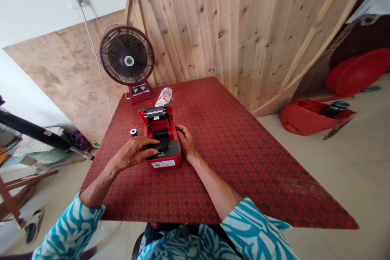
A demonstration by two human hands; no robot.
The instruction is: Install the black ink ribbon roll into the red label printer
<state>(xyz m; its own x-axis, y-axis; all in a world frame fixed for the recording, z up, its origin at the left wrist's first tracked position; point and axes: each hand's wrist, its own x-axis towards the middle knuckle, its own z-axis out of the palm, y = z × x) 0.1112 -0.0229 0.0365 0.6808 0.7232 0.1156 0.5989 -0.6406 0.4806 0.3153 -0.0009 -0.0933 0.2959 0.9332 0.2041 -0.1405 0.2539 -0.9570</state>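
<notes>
On the table before me stands a small red and black label printer (166, 163), with its lid (156, 116) raised and its inside exposed. My left hand (135, 151) reaches over its left side; the fingers are stretched and apart, with the tips on the black front cover. Curled against the printer's right wall, my right hand (186, 142) holds its side. Just left of the printer is a small roll with a white core (133, 132), partly hidden behind my left hand. A clear plastic bottle (163, 96) lies behind the raised lid.
A dark red fan (127, 59) stands at the back left of the red patterned table (243, 162). Wooden boards (207, 24) rise behind it. A white cord (94, 48) hangs at left. On the floor at right is a red bag (297, 117) with a dark cylinder.
</notes>
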